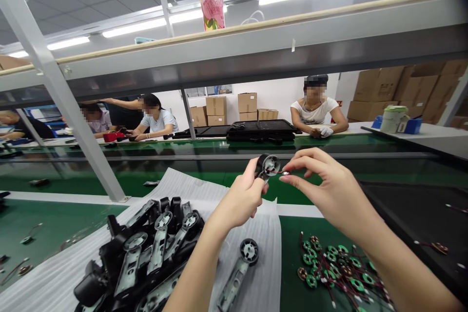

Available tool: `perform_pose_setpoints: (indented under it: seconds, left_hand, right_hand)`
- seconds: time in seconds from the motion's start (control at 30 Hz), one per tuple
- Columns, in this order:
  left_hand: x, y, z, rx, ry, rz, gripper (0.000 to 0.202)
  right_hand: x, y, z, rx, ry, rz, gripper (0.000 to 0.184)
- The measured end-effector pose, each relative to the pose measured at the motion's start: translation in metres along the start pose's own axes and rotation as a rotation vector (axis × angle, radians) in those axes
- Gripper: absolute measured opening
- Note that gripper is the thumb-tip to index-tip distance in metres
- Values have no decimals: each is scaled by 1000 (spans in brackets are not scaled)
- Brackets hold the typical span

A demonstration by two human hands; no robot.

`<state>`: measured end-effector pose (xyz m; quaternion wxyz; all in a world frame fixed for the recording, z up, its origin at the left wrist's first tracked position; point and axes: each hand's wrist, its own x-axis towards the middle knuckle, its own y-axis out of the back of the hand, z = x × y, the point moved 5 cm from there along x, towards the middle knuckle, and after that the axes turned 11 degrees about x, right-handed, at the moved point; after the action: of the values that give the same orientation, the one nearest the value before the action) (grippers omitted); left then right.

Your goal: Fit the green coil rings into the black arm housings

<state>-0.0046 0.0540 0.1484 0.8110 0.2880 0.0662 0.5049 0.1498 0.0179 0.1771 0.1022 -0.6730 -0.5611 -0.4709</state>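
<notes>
A small round disc (284, 173) trailing a thin red wire is pinched between the thumb and forefinger of the right hand (329, 190). It is held just at the round socket of a black plastic arm housing (268, 166), which is gripped in the curled fingers of the left hand (239, 197), with both raised above the bench. The disc is judged light and fragile, best taken by its edge with the wire left unstrained; the housing appears stiff and light, and is best held by its shank. Below, a single housing (237, 273) lies on a white foam sheet (183, 185), beside a heap of similar housings (146, 253). A tangle of wired green ring boards (332, 265) rests on a green conveyor belt (288, 253). Beyond, a co-worker (314, 109) is seated across the line.
</notes>
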Motion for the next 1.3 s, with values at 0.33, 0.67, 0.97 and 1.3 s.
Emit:
perform_pose_setpoints:
  seconds: [0.33, 0.67, 0.97, 1.3]
  left_hand:
    - [-1, -5, 3, 11, 20, -81, 38]
    - [-1, -4, 3, 50, 2, -84, 39]
    - [-1, -2, 5, 137, -42, -20, 24]
    - [-2, -2, 8, 222, -69, -10, 28]
  right_hand:
    - [0, 5, 16, 172, -228, -35, 23]
    - [0, -4, 6, 60, -142, -212, 8]
    - [0, -11, 20, 64, -129, -83, 20]
    - [2, -15, 22, 114, -14, -89, 12]
